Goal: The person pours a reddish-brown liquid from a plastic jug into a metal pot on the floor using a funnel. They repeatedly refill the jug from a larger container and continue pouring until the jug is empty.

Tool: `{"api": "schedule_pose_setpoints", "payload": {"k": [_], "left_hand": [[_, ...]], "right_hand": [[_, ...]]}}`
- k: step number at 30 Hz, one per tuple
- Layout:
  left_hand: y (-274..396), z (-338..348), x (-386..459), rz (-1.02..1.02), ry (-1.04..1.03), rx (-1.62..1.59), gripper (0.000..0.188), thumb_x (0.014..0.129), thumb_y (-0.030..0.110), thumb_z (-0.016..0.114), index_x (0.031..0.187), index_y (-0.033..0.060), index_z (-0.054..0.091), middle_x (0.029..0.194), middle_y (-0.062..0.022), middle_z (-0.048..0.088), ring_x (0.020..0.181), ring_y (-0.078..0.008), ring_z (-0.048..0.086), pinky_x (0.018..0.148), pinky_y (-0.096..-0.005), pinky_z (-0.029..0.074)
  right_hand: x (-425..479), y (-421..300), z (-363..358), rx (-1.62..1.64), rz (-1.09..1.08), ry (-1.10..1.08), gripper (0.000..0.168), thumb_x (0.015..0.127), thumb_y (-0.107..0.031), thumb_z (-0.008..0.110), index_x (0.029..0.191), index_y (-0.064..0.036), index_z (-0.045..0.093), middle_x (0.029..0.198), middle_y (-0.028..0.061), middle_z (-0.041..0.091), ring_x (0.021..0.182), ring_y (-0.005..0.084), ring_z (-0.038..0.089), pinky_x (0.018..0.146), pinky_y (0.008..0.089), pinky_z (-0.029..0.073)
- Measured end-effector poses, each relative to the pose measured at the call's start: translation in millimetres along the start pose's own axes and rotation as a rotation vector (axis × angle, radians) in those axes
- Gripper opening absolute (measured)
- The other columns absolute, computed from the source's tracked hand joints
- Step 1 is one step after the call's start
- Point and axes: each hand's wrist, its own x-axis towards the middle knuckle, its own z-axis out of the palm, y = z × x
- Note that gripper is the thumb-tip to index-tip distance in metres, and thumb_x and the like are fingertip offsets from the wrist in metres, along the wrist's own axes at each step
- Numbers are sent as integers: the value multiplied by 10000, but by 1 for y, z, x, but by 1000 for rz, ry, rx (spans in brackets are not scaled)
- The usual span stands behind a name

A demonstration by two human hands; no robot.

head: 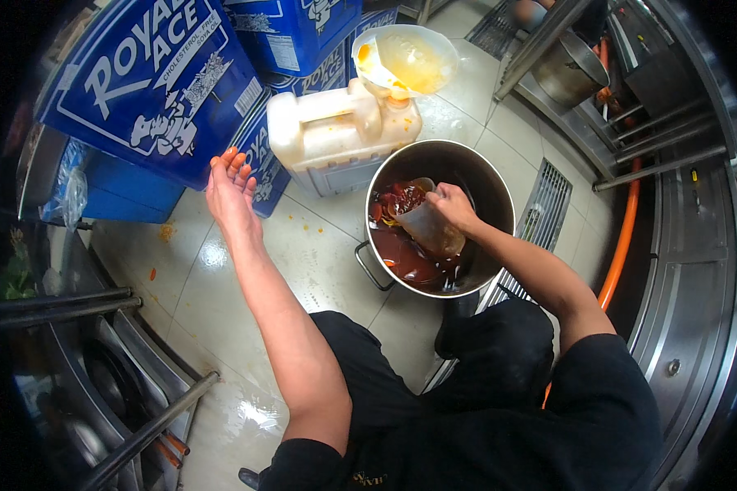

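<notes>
My right hand [451,205] grips the rim of a translucent plastic jug [427,227], tilted inside a deep metal stockpot [373,258]. Dark reddish-brown liquid [405,255] fills the pot's lower part, with red and orange pieces toward its left side. My left hand [233,190] is raised with nothing in it, fingers loosely curled and orange at the tips, near a blue Royal Ace oil tin [153,80]. Beyond the pot stands a whitish plastic jerrycan [325,141]. A pale, wide funnel [430,55] sits over its neck, wet with yellowish liquid and orange stains.
More blue tins [301,37] are stacked behind the jerrycan. A metal floor drain grate [546,202] runs right of the pot, and an orange hose [620,245] lies farther right. Steel racks [153,423] flank both sides. Orange spills [167,231] mark the tiled floor.
</notes>
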Motion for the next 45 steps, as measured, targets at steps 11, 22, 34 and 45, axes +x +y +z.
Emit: {"api": "schedule_pose_setpoints", "payload": {"k": [11, 22, 34, 45], "left_hand": [[-2, 18, -9, 6, -49, 15, 376, 1009, 399, 471, 1135, 87, 639, 996, 23, 628, 852, -77, 556, 776, -245, 426], [-19, 28, -1, -2, -77, -2, 392, 1003, 417, 481, 1136, 86, 642, 999, 19, 636, 874, -86, 552, 790, -257, 430], [-16, 33, -4, -16, -62, -21, 363, 998, 404, 498, 1096, 84, 640, 943, 10, 636, 793, -71, 556, 696, -226, 433], [-16, 21, 1, -37, -24, -12, 369, 988, 410, 511, 1089, 85, 655, 947, 10, 645, 786, -72, 564, 674, -210, 433]], "right_hand": [[-67, -20, -53, 478, -79, 63, 276, 887, -216, 624, 696, -78, 479, 628, -20, 489, 592, 71, 451, 547, 247, 372], [-121, -126, -136, 560, -168, 19, 276, 908, -271, 703, 790, -88, 534, 680, -57, 528, 613, 19, 463, 541, 201, 351], [-121, -247, -223, 439, -321, 138, 334, 927, -348, 671, 775, -89, 527, 638, -65, 458, 568, 27, 386, 520, 200, 318], [-70, -296, -253, 101, -257, 99, 451, 894, -477, 672, 788, -55, 553, 606, -24, 479, 507, 48, 449, 444, 184, 327]]}}
